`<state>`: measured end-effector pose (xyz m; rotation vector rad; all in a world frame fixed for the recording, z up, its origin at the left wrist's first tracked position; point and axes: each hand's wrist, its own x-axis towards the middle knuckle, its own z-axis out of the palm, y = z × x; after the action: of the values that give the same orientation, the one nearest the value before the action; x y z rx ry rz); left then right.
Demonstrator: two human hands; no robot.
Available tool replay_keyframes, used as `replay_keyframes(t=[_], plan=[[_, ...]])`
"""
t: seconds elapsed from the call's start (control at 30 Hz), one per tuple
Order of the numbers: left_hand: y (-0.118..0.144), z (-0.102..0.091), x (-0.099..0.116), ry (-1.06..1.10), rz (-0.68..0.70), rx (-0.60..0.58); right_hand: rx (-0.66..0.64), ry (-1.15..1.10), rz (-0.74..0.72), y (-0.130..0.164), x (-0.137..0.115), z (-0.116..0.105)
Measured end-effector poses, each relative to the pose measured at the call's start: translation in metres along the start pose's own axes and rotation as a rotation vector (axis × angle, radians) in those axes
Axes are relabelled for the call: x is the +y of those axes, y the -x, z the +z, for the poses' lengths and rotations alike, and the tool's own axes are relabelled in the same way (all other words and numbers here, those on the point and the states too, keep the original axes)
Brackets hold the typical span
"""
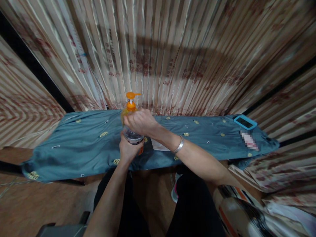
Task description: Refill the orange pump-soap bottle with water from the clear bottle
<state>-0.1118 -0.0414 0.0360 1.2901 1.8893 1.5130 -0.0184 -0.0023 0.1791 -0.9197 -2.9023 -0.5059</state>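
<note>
My left hand is wrapped around a clear plastic bottle above the near part of the cloth-covered table. Directly over that bottle, my right hand is closed with its fingers curled. What lies inside its grip is hidden. Just behind the right hand stands a pump bottle with an orange pump head and a yellowish body, partly covered by the fingers. I cannot tell whether the hand touches it. An orange-and-dark patch shows beside the left fingers.
A blue-green patterned cloth covers the long table. A white sheet lies under my right forearm. At the right end are a blue-framed device and a blurred-out item. Pleated curtains hang close behind.
</note>
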Motion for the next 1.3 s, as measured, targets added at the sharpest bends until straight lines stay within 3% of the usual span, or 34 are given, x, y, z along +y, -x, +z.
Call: replay_keyframes(t=[0.2,0.47,0.63,0.77,1.07,1.3], plan=[[0.002,0.001,0.005,-0.040,-0.036,0.015,0.096,0.019,-0.039,-0.001,0.007,0.006],[0.003,0.001,0.005,-0.045,-0.011,-0.007,0.120,0.039,-0.072,-0.002,0.017,0.014],[0.002,0.001,0.003,-0.019,-0.015,-0.019,0.152,0.016,-0.015,0.003,0.012,0.009],[0.003,0.000,0.004,-0.040,-0.006,-0.014,0.095,0.001,0.110,0.010,0.006,-0.002],[0.002,0.000,0.004,-0.091,-0.025,-0.031,0.071,-0.048,0.026,0.003,0.021,0.008],[0.002,0.000,0.003,-0.067,-0.006,-0.029,0.106,-0.005,-0.017,0.007,0.023,0.000]])
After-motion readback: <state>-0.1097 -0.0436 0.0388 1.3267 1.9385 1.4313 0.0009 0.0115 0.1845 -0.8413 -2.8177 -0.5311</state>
